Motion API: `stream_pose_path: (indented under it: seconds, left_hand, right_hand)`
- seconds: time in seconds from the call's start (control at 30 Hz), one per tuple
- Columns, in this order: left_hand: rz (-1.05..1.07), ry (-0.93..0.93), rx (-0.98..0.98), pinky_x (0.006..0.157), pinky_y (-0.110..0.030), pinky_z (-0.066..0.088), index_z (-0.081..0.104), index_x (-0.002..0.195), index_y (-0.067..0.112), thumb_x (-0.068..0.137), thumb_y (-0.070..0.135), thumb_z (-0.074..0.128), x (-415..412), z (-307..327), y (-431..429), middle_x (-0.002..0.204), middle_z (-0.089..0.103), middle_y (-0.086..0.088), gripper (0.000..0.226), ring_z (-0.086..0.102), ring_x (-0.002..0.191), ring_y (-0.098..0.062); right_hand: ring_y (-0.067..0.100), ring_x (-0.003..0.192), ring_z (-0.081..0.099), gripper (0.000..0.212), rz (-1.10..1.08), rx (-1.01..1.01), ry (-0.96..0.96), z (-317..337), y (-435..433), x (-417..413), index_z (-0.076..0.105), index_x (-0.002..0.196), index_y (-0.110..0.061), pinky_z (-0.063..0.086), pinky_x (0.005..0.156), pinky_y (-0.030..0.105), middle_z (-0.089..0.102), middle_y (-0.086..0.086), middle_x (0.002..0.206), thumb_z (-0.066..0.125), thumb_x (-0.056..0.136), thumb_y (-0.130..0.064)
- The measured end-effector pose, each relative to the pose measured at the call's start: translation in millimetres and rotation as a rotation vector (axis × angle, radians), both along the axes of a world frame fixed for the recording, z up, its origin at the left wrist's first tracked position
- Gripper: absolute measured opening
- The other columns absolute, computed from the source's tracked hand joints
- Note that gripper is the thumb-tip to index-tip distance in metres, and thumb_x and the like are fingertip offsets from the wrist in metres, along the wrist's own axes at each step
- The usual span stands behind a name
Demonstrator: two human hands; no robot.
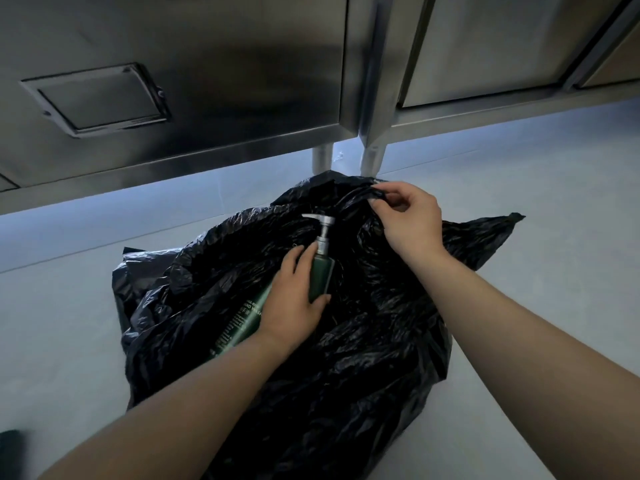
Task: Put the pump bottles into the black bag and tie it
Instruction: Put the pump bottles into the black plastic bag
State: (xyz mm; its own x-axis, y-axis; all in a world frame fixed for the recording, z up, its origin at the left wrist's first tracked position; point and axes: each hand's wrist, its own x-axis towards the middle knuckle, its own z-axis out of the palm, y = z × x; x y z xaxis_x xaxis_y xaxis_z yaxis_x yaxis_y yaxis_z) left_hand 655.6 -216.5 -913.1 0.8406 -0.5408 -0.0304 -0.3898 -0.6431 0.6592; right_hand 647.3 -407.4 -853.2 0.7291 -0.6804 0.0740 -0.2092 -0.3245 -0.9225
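Left grip [294, 299] around pump bottle [322, 275], seemingly inside black bag [346, 358]

Bottle [322, 275] in bag [346, 341] (floor) — cabinets [207, 81] behind.

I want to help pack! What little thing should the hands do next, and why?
Probably slide the green pump bottle down into the black bag. The left hand holds it over the opening, its silver pump poking up, while the right hand pinches the bag's rim up. A second bottle lies under the left hand.
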Motion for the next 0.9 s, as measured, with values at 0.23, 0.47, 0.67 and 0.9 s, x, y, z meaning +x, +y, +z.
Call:
stream_pose_path:
  seconds: [0.23,0.47,0.67,0.9]
  left_hand:
    - [-0.308,0.09,0.045,0.113,-0.037,0.032,0.018,0.15,0.03,0.083,0.02,0.07,5.8,26.1,32.5,0.157,0.014,0.007,0.086,0.023,0.142,-0.017]
    - [-0.242,0.098,0.069,0.105,-0.014,0.016,0.016,0.15,0.03,0.085,0.037,0.067,9.0,37.2,40.3,0.158,0.019,0.004,0.084,0.021,0.143,-0.012]
    - [-0.211,0.035,0.105,0.111,-0.02,0.024,0.029,0.147,0.025,0.087,0.041,0.062,7.8,57.5,59.7,0.149,0.038,0.003,0.07,0.035,0.136,-0.011]
    - [-0.137,-0.042,0.18,0.107,-0.023,0.03,0.03,0.147,0.025,0.088,0.047,0.055,6.6,90.5,68.6,0.149,0.039,0.003,0.067,0.037,0.135,-0.011]
  right_hand:
    - [-0.003,0.063,0.056,0.009,-0.027,-0.003,0.004,16.9,-0.1,8.9,0.07,0.083,-0.031,0.041,0.057,0.001,0.061,-0.017,0.072,0.07,0.079,-0.023]
    - [0.0,0.068,0.059,0.012,0.009,-0.058,0.034,23.1,0.1,-2.5,0.069,0.083,-0.031,0.043,0.062,0.006,0.063,-0.015,0.074,0.07,0.079,-0.021]
    - [-0.002,0.071,0.054,0.015,0.107,-0.159,0.126,24.3,4.0,-13.4,0.067,0.091,-0.031,0.044,0.075,0.018,0.06,-0.015,0.08,0.073,0.078,-0.026]
    - [0.025,0.128,0.041,0.058,0.326,-0.503,0.253,38.6,17.5,-29.6,0.047,0.135,-0.029,0.035,0.107,0.047,0.044,0.001,0.139,0.065,0.082,-0.045]
